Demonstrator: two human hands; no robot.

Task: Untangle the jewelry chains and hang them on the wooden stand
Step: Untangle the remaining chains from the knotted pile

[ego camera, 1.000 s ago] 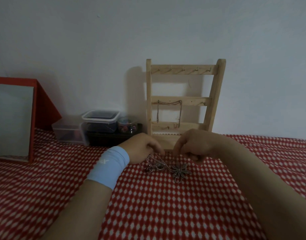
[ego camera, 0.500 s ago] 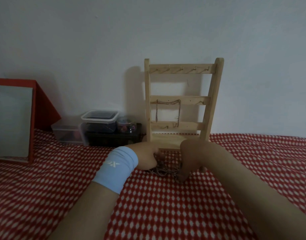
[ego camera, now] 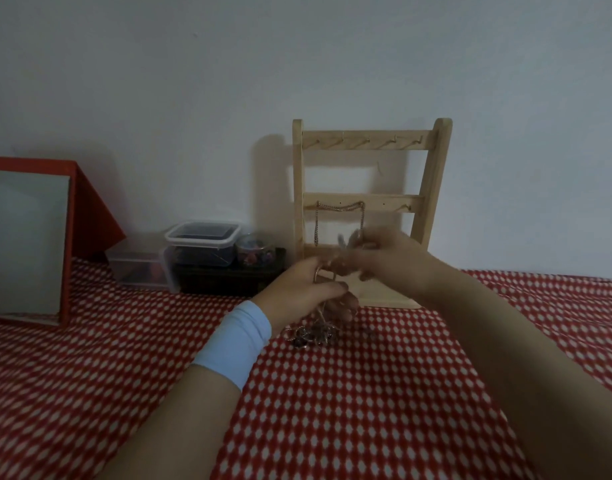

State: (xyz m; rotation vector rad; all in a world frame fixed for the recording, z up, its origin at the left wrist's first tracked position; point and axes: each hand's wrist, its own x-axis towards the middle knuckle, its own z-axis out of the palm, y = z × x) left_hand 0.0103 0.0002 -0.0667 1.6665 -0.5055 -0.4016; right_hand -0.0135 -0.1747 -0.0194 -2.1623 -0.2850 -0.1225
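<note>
Head view: the step in hand was the untangling, and it looked far from done. The tangled chains [ego camera: 311,336] lay in a dark knot on the red-and-white cloth [ego camera: 367,410], just in front of the wooden stand [ego camera: 423,202], with a strand or two drawn up off the heap towards the hands. One hung chain [ego camera: 339,206] was already draped from the hooks of the stand's middle rail; the top rail's hooks were bare.

The left hand [ego camera: 306,292], a pale blue wristband [ego camera: 237,342] on its wrist, hovered directly above the knot. Its fingers were curled and closed on the strand rising from the heap, thumb and forefinger pressed together near the top. The right hand [ego camera: 387,258] was higher and nearer the stand, in front of its lower rail. Its fingers were bunched together on a pale, smeared bit of chain (motion blur hid the exact pinch, so this is a reading and not a certainty). The two hands' fingertips were close together, though whether they touched could not be told.

The next move probably called for small, patient pulls in opposite directions to find a free end, with the rest of the knot left resting on the cloth so its weight did not tighten the snarl. Only once a chain came free would a bare hook be the target.
</note>
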